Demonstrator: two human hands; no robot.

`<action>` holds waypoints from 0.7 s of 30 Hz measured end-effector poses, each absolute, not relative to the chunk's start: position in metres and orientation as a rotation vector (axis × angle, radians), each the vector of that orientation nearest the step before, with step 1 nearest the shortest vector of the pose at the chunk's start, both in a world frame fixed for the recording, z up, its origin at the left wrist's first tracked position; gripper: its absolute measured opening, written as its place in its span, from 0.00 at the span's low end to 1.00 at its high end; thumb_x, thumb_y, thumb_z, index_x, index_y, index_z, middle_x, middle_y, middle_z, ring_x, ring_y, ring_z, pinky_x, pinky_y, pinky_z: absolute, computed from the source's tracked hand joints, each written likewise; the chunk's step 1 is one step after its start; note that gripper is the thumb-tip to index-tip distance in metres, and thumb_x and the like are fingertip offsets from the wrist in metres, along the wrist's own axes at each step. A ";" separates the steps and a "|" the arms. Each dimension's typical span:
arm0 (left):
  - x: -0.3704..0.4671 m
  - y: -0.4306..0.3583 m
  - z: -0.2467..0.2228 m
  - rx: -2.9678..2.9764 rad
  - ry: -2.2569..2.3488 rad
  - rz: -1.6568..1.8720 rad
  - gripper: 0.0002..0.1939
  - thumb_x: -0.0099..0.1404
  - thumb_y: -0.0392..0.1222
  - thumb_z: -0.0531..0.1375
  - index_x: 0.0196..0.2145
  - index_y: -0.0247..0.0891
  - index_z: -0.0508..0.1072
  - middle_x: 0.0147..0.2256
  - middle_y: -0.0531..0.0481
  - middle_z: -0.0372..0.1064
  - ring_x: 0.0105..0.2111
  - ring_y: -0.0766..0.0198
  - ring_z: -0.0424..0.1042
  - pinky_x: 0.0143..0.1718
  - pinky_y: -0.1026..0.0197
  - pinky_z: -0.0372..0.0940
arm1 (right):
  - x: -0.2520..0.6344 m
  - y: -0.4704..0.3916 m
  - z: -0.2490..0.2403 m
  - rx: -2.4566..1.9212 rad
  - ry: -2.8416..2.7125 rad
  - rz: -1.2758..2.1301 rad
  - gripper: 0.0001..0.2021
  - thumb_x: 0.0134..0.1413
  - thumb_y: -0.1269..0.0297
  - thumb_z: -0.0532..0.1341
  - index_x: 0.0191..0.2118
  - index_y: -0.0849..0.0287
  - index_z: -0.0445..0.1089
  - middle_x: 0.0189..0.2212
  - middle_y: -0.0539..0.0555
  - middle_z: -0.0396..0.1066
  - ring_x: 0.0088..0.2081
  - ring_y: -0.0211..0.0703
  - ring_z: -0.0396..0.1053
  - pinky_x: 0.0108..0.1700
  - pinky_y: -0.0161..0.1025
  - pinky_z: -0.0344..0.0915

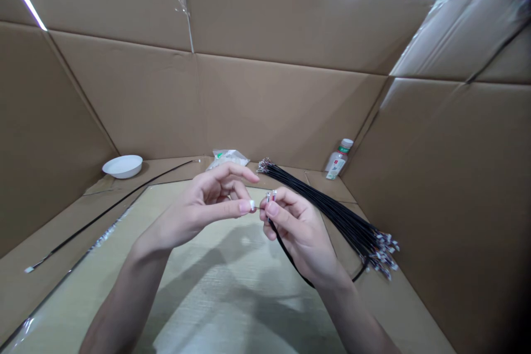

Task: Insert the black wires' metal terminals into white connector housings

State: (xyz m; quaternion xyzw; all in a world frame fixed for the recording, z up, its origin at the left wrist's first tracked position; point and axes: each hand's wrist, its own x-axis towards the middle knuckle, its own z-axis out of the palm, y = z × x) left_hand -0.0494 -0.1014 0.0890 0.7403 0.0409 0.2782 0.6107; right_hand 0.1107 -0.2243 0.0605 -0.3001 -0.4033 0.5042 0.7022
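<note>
My right hand (pixel 292 227) is closed around the end of a black cable (pixel 286 251), thumb against the fingers. Small metal-tipped wire ends stick up above that thumb. The cable runs down past my right wrist and shows again beyond it, near the bundle. My left hand (pixel 224 196) pinches a small white connector (pixel 252 205) between thumb and a finger, its other fingers loosely curled above. A short thin wire spans the gap between the connector and my right fingertips. How far the wire goes into the connector is too small to tell.
A bundle of black cables (pixel 323 193) with white connectors lies at the right. One single cable (pixel 112 206) stretches along the left. At the back are a white bowl (pixel 123 166), a clear plastic bag (pixel 229 157) and a bottle (pixel 339 159). Cardboard walls (pixel 290 105) surround the table.
</note>
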 end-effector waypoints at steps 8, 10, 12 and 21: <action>-0.053 -0.103 0.090 1.945 0.096 0.729 0.06 0.72 0.40 0.65 0.35 0.40 0.78 0.33 0.50 0.73 0.35 0.65 0.72 0.35 0.63 0.66 | 0.108 -0.225 0.063 -0.723 -0.898 1.100 0.06 0.58 0.63 0.73 0.34 0.58 0.78 0.30 0.50 0.72 0.30 0.32 0.65 0.29 0.27 0.65; -0.053 -0.104 0.090 1.989 0.104 0.767 0.05 0.72 0.40 0.64 0.37 0.40 0.78 0.34 0.49 0.74 0.35 0.65 0.72 0.35 0.63 0.67 | 0.108 -0.225 0.062 -0.733 -0.908 1.077 0.06 0.58 0.63 0.73 0.35 0.58 0.78 0.30 0.50 0.72 0.30 0.33 0.66 0.29 0.28 0.65; -0.053 -0.105 0.090 2.001 0.099 0.821 0.03 0.72 0.39 0.64 0.43 0.42 0.77 0.36 0.51 0.74 0.36 0.66 0.73 0.36 0.64 0.68 | 0.108 -0.225 0.061 -0.752 -0.925 1.051 0.06 0.58 0.63 0.73 0.35 0.58 0.78 0.30 0.50 0.72 0.30 0.33 0.66 0.29 0.29 0.65; -0.057 -0.104 0.089 2.151 0.002 0.857 0.15 0.73 0.34 0.62 0.54 0.47 0.73 0.38 0.53 0.73 0.38 0.69 0.72 0.43 0.68 0.68 | 0.109 -0.228 0.059 -0.860 -0.979 0.981 0.08 0.57 0.62 0.74 0.33 0.58 0.78 0.29 0.48 0.72 0.26 0.31 0.66 0.29 0.31 0.63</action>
